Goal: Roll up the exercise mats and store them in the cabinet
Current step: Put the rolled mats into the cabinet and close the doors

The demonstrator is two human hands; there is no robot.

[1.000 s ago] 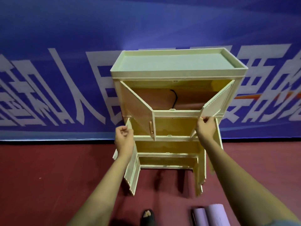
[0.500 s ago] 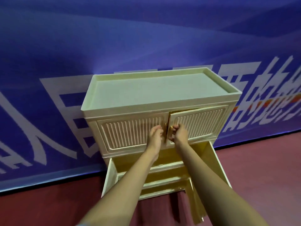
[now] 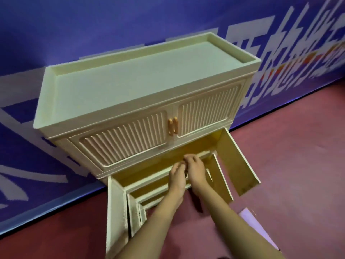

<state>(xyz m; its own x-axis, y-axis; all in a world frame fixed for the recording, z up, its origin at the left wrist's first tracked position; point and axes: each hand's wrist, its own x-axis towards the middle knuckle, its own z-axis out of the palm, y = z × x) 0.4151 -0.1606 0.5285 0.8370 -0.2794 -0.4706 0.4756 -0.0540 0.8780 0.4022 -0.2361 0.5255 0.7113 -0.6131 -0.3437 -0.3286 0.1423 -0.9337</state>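
Note:
The cream cabinet (image 3: 141,81) stands against the blue wall. Its two ribbed upper doors (image 3: 123,139) are closed, with gold handles (image 3: 172,126) side by side. Below them the lower compartments gape, their doors swung out on the left (image 3: 116,212) and on the right (image 3: 237,161). My left hand (image 3: 177,177) and my right hand (image 3: 196,169) hover close together in front of the second shelf, fingers loosely bent and holding nothing. A corner of a pale purple exercise mat (image 3: 255,223) lies on the floor at the lower right, partly behind my right forearm.
A blue banner wall (image 3: 74,34) with white lettering backs the cabinet. Dark red floor (image 3: 298,146) stretches to the right and in front. The open lower doors jut out over the floor on both sides.
The upper doors went from wide open to closed. My hands have let go of the handles and dropped to the shelf below. The view has tilted and shifted left.

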